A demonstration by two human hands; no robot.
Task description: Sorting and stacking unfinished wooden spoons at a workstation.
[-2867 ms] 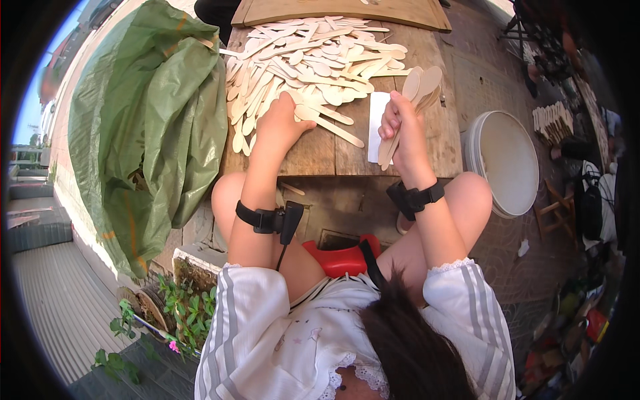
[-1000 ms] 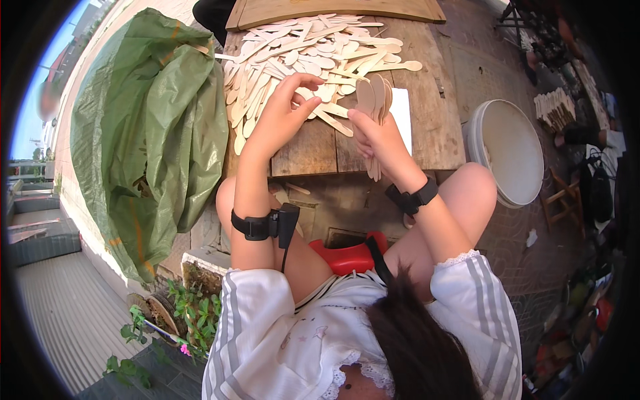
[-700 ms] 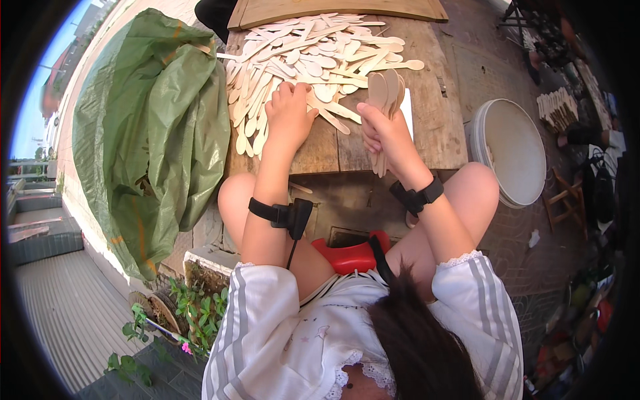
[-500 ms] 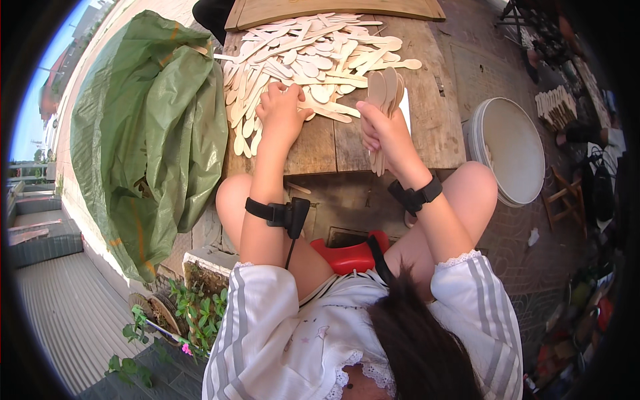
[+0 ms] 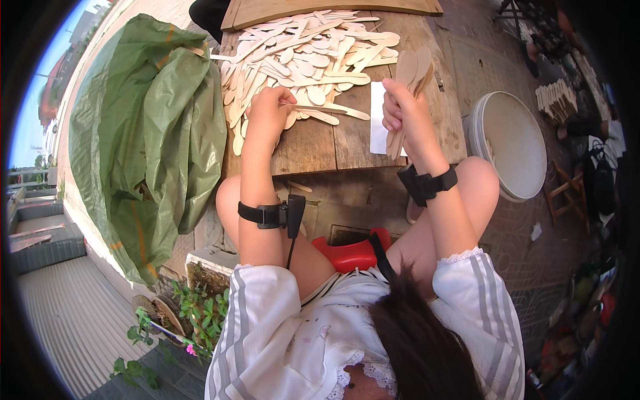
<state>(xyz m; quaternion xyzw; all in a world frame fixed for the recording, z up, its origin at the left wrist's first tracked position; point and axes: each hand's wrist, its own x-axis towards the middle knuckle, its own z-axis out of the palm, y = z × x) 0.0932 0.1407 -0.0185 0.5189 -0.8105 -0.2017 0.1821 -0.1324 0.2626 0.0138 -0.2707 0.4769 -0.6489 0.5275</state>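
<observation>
A loose heap of pale wooden spoons (image 5: 313,53) covers much of the wooden table (image 5: 307,152). At the heap's near edge, my left hand (image 5: 269,110) is closed, its fingertips pinching the end of a single wooden spoon (image 5: 333,111) that points to the right. My right hand (image 5: 408,113) grips a small bundle of wooden spoons (image 5: 413,67) by the handles, bowls upward. Beneath that hand, a flat white sheet (image 5: 378,120) lies on the table.
A crumpled green sack (image 5: 153,133) stands left of the table. On the right is a white bucket (image 5: 510,147). A curved wooden board (image 5: 333,9) lies across the far edge. More spoons (image 5: 556,99) are stacked at the far right. A potted plant (image 5: 197,307) grows at lower left.
My right hand has moved right with its bundle, uncovering more of the white sheet. The left hand's spread fingers have closed on a spoon at the heap's edge.
</observation>
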